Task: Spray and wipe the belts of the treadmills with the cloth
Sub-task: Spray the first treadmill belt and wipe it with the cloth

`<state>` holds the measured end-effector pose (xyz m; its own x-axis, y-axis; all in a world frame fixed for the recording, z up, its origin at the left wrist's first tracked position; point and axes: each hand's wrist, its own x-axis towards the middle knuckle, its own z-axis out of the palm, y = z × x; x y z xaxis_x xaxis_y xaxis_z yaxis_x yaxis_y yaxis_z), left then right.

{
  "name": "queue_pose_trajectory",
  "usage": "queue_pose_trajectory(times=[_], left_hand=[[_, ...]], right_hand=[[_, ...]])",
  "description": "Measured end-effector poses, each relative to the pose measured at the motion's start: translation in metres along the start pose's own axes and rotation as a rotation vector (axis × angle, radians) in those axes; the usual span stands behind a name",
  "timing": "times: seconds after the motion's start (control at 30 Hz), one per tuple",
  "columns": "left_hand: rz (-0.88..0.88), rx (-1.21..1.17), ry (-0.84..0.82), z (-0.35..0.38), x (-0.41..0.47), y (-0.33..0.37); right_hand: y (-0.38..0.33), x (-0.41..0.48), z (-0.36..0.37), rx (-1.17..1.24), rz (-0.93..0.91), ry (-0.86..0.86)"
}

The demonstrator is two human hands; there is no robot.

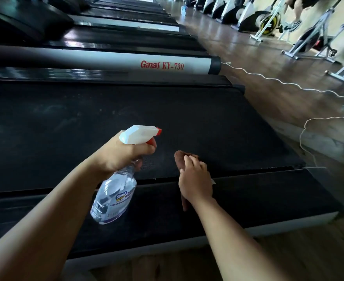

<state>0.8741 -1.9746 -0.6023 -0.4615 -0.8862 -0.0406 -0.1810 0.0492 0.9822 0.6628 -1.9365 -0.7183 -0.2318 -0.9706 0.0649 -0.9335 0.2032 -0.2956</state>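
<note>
Left hand (124,157), centre of frame, is clamped round the neck of the spray bottle (114,197), a finger over the red trigger and the nozzle aimed right across the belt (187,110). Right hand (195,179), lower centre, lies with fingers close together and flat on the brown cloth (182,157), pressing it to the belt's near edge. Recommendation: mist ahead of the cloth, not onto the hand. Wipe in overlapping strokes across the full width, palm flat for even pressure.
</note>
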Motion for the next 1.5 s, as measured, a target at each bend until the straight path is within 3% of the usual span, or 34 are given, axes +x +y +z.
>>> queue_pose_trajectory(times=[0.27, 0.37, 0.67, 0.9, 1.5], left_hand=[[0.074, 0.060, -0.187, 0.013, 0.003, 0.007], [0.056, 0.084, -0.186, 0.017, 0.005, 0.006], [0.079, -0.072, 0.037, -0.011, 0.001, -0.001], [0.111, -0.122, 0.180, -0.052, -0.023, -0.001], [0.106, 0.007, 0.798, -0.260, -0.145, -0.022]], right_hand=[[0.019, -0.005, -0.006, -0.029, 0.079, 0.025], [0.019, -0.006, -0.007, -0.040, 0.083, 0.018], [0.000, -0.004, -0.007, -0.014, 0.069, -0.001], [-0.057, 0.003, -0.001, 0.020, -0.021, 0.007], [-0.253, -0.009, 0.049, 0.180, -0.323, -0.036]])
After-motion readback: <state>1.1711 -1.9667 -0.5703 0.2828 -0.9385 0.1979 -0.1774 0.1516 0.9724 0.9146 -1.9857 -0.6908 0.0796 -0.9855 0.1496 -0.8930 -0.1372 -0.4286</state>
